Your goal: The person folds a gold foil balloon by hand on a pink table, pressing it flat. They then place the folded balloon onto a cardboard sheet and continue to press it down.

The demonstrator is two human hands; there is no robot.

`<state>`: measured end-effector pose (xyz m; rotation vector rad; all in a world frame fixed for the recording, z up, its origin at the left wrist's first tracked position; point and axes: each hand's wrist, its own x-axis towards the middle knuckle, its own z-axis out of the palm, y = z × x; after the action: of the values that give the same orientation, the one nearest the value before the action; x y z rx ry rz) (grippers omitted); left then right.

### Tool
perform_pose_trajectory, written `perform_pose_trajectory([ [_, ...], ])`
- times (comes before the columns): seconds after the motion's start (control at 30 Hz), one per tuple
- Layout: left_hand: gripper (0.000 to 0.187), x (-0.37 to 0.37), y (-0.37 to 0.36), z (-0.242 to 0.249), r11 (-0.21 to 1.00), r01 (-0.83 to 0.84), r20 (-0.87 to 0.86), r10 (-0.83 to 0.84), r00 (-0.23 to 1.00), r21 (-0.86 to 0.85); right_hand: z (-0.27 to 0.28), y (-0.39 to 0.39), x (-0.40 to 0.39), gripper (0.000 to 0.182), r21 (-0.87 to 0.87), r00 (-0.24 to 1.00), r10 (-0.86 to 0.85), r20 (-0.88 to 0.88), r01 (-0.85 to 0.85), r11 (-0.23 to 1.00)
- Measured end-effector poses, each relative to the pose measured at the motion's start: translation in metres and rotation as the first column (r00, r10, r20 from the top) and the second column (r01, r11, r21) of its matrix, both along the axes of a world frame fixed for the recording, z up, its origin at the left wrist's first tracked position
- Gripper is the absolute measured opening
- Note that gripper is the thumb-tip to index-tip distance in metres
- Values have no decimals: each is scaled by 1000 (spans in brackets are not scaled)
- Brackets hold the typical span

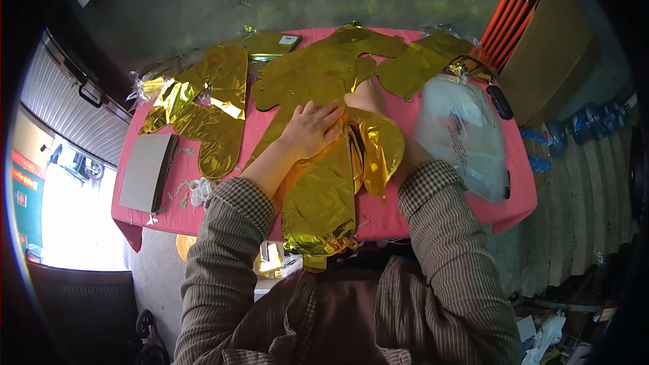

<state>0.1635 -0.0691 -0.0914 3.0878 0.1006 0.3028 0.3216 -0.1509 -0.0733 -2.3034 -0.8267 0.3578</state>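
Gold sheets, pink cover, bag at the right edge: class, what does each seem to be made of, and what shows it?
Gold sheets: probably thin metallized plastic foil, shiny; bright glints and sharp creases show it.
Pink cover: probably cloth, matt; it has no glare and drapes softly at the corners.
Bag: seemingly clear plastic, slightly cloudy; printing and highlights lie on its see-through surface.

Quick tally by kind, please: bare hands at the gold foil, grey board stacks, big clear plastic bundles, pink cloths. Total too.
Bare hands (left hand, right hand): 2
Grey board stack: 1
Clear plastic bundle: 1
Pink cloth: 1
Total: 5
Gold foil overlaps too much to count pieces.
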Motion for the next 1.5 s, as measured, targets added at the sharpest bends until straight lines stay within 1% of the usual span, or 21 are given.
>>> perform_pose_trajectory([
  [0.1, 51, -1, 2, -1, 1000, -10, 1, 10, 1000, -12, -6, -2, -17, 40, 76, 983, -81, 164, 70, 995],
  [0.17, 50, 1, 0, 4, 1000, 4, -9, -4, 1000, -17, -21, -1, -20, 38, 285, 875, 7, 485, -165, 944],
  [0.3, 45, 2, 2, 8, 994, -58, -334, 87, 938, 96, -18, 10, -42, 47, 367, 811, 361, 461, -544, 754],
  [0.37, 43, 8, 18, -47, 999, -19, 187, 25, 982, -32, -20, 13, -56, 51, 264, 683, 446, 578, -674, 690],
  [0.4, 43, 32, 29, -83, 577, -288, 184, 233, 955, 764, -17, 14, -64, 51, 427, 739, 551, 388, -674, 603],
  [0.43, 43, 27, 23, -62, 577, -295, 185, 242, 952, 762, -12, 13, -71, 52, 583, 728, 659, 190, -623, 521],
  [0.47, 45, 14, 15, -22, 897, -155, -90, 210, 974, 415, 3, 6, -74, 50, 656, 712, 670, 210, -611, 444],
  [0.5, 47, 4, 8, 1, 996, -71, -309, 49, 950, -62, 12, -2, -71, 50, 654, 705, 678, 206, -615, 441],
  [0.53, 46, -2, 4, 1, 990, -34, -168, 56, 984, 135, 20, -11, -65, 50, 712, 751, 646, 138, -529, 463],
  [0.67, 51, -2, 1, 4, 999, -2, -34, 1, 999, -34, 6, -43, -32, 49, 683, 918, 393, 60, -325, 654],
  [0.73, 51, -2, 4, -2, 999, -2, -21, 1, 1000, -41, -7, -52, -30, 46, 451, 851, 364, 379, -513, 730],
  [0.8, 51, 0, 5, -2, 999, 6, -5, -6, 1000, -44, -20, -53, -49, 58, 258, 784, 468, 408, -590, 765],
  [0.87, 45, 0, 8, -2, 979, 5, -162, 29, 986, 205, -28, -52, -79, 62, 72, 715, 425, 556, -551, 832],
  [0.97, 42, 9, 20, -25, 990, -54, -46, 60, 997, 127, -24, -46, -100, 64, 250, 771, 477, 422, -604, 757],
  [1.03, 43, 15, 40, -53, 979, -25, -9, 28, 1000, 204, -8, -39, -93, 64, 688, 738, 660, -142, -406, 602],
  [1.1, 49, 15, 47, -55, 947, 31, 77, -59, 995, 319, 4, -51, -71, 63, 685, 753, 640, -151, -387, 617],
  [1.17, 56, 19, 52, -68, 839, -57, 273, -111, 956, 542, 7, -66, -50, 62, 345, 795, 605, 37, -579, 739],
  [1.2, 58, 12, 41, -53, 971, -9, 222, -46, 974, 239, -6, -70, -44, 61, 137, 808, 542, 231, -579, 804],
  [1.27, 64, -2, 17, -17, 963, -81, 10, 86, 996, -259, -28, -74, -52, 63, 151, 820, 517, 246, -560, 815],
  [1.4, 71, 5, 21, -24, 997, 61, 90, -66, 994, 49, -19, -75, -89, 69, 170, 828, 507, 239, -550, 818],
  [1.5, 67, 6, 27, -25, 993, -59, -79, 51, 996, -107, -27, -67, -92, 70, 173, 780, 539, 317, -607, 776],
])
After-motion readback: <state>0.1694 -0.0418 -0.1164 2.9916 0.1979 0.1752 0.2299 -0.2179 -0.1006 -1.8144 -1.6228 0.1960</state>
